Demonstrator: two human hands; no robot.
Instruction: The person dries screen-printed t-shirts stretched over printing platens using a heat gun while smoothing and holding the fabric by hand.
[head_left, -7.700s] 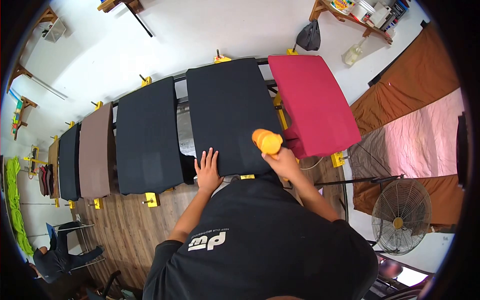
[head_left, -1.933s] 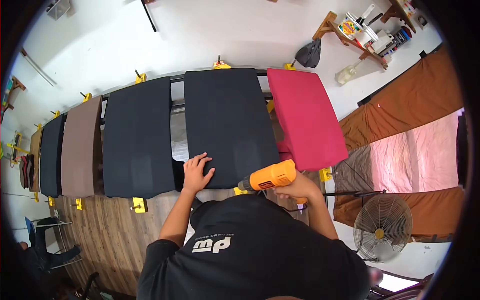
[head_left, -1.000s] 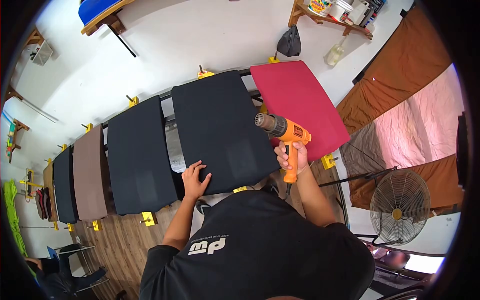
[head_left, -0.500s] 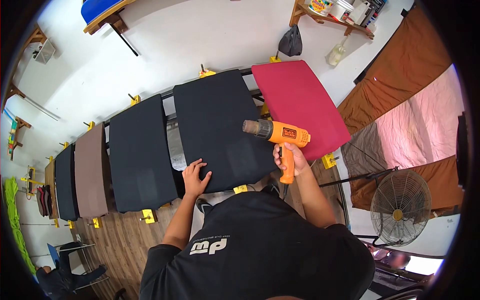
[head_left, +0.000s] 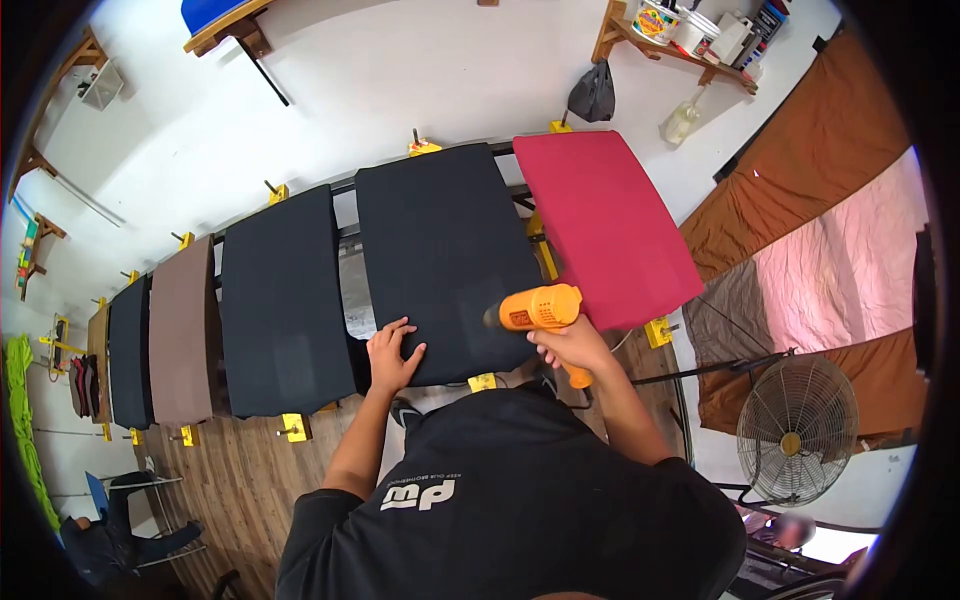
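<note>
Gripped by its handle in my right hand (head_left: 572, 346) is an orange heat gun (head_left: 540, 308). Its dark nozzle points left and down over the lower right part of a black shirt (head_left: 440, 230) stretched over a flat board. My left hand (head_left: 393, 355) lies with fingers spread on the lower left corner of that shirt. To the right, a red shirt (head_left: 610, 225) covers another board, beside the heat gun. Left of my left hand lies another black shirt (head_left: 285, 300).
Further left stand a brown shirt (head_left: 183, 330) and another black one (head_left: 130, 350) on boards. Yellow brackets (head_left: 295, 428) stick out along the row. A round fan (head_left: 797, 430) stands at right. A person (head_left: 110, 535) sits at lower left. A wall shelf (head_left: 680, 60) holds tubs.
The heat gun has swung down, its nozzle dropping from above toward the black shirt's lower right part. My left hand stays on the shirt's corner.
</note>
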